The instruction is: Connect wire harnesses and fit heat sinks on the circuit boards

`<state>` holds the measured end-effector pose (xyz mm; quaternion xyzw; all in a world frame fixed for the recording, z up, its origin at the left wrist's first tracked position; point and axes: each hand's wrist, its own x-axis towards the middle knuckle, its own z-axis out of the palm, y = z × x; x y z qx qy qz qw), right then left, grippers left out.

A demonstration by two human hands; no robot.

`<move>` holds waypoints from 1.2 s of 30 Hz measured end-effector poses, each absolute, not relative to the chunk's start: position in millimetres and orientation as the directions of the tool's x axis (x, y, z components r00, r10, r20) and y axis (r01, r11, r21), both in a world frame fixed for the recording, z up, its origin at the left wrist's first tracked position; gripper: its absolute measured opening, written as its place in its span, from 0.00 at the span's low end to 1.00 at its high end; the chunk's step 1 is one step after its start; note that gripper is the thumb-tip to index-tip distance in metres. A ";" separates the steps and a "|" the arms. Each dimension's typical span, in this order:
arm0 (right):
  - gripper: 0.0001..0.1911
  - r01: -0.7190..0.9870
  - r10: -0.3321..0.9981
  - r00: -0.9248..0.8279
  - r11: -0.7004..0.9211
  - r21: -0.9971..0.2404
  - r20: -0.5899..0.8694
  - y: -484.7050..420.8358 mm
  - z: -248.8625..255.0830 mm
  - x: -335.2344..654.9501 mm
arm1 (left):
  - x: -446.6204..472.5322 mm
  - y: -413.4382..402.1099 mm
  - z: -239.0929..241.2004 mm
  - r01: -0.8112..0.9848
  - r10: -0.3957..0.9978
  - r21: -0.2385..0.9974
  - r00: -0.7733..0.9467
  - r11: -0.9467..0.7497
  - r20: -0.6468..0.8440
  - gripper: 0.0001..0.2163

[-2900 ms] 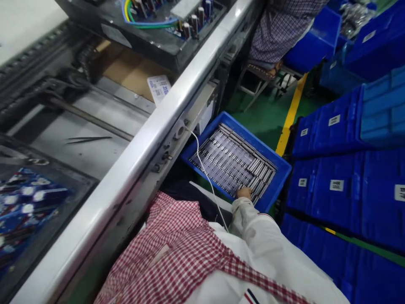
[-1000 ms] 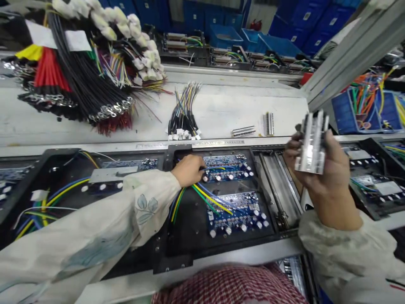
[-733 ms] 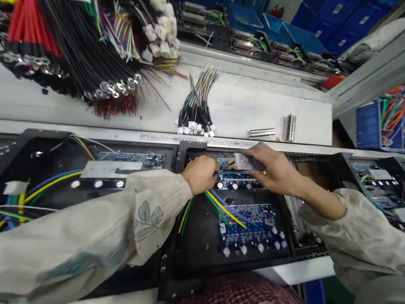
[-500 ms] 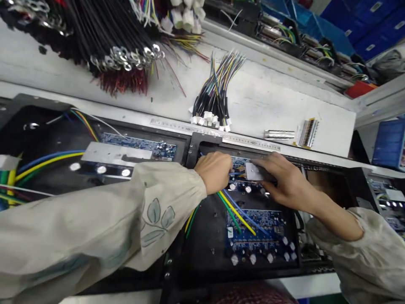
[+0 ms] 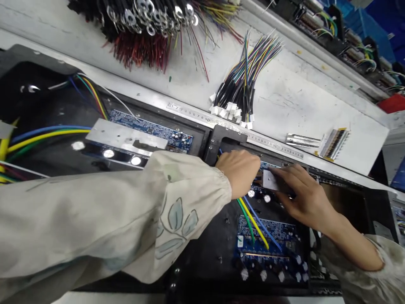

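Wire bundles (image 5: 244, 80) on white bench (image 5: 311, 99)

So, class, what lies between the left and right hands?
In the head view, a silver metal plate, gripped by the right hand, points toward the left hand, above a blue circuit board.

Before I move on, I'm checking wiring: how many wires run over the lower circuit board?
3: green wire leftmost, yellow wire middle, blue wire rightmost; others may be hidden.

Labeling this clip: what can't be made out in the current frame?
All in head view:
Whether the left hand holds anything: its back hides the fingertips.
Metal plate: one end covered by right hand.
Ring-terminal cables: cut off by top edge.
Ruler: finest marks too small.
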<state>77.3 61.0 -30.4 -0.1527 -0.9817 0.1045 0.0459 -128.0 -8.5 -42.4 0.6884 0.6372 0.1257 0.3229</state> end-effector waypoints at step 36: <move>0.28 0.307 0.329 -0.942 0.926 -0.219 0.071 57.9 -28.1 77.9 | -136.5 -8.5 -32.4 0.752 0.926 0.658 0.271 -0.032 -0.265 0.17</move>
